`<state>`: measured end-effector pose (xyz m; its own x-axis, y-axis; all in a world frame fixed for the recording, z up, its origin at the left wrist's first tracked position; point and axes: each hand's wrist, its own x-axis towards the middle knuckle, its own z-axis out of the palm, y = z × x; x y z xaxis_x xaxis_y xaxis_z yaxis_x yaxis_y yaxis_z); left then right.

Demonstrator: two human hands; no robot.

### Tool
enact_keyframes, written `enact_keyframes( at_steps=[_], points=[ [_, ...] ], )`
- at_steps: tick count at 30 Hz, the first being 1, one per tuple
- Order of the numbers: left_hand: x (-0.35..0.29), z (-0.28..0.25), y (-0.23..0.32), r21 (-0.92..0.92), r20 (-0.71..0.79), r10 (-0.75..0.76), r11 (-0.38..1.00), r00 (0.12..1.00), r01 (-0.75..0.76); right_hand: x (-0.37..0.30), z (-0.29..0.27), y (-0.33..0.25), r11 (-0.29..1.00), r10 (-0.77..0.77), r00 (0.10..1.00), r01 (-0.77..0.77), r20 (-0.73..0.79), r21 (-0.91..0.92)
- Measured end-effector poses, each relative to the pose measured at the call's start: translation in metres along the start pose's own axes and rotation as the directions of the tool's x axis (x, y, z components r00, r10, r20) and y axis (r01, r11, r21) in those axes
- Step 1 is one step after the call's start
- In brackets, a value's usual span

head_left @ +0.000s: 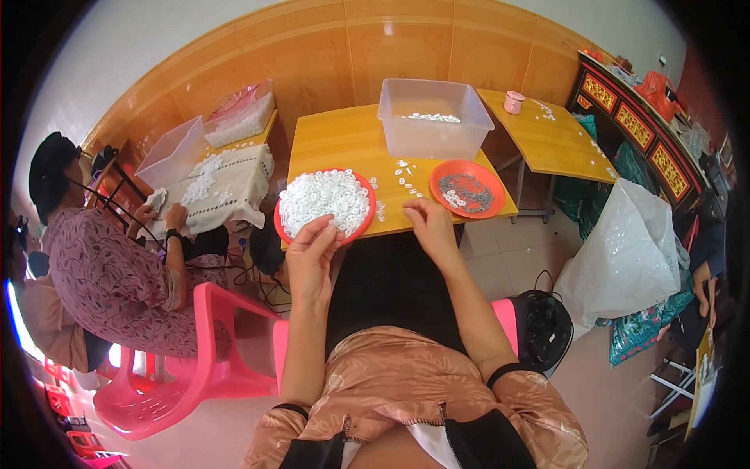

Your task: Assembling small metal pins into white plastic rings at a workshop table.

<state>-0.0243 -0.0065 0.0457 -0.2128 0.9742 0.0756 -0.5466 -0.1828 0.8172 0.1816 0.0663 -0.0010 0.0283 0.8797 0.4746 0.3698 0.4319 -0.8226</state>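
Note:
A red plate heaped with small white ring-shaped plastic pieces stands at the left front of the yellow table. My left hand is at the plate's near rim, thumb and fingers closed together in a pinch; anything between them is too small to make out. My right hand is over the table's front edge, its fingers curled into a pinch, what they hold hidden. Just beyond it is an orange-red plate with small grey metal pieces and a few white ones. Several loose white pieces lie between the plates.
A clear plastic bin with white pieces stands at the back of the table. To the left, a person works at a cloth-covered table. A pink chair, a second yellow table and a large white sack are nearby.

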Motion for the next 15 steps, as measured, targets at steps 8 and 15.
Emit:
enact_keyframes(
  at_steps=[8,15],
  points=[
    [0.003,-0.004,0.003,-0.093,-0.028,-0.023,0.995,0.999,0.021,0.085,0.004,0.077,0.809,0.093,0.993,-0.033,0.073,-0.587],
    [0.006,-0.005,-0.003,-0.093,-0.031,-0.008,0.996,0.999,0.005,0.122,0.041,0.093,0.627,0.018,0.991,0.093,0.133,-0.773]
  ],
)
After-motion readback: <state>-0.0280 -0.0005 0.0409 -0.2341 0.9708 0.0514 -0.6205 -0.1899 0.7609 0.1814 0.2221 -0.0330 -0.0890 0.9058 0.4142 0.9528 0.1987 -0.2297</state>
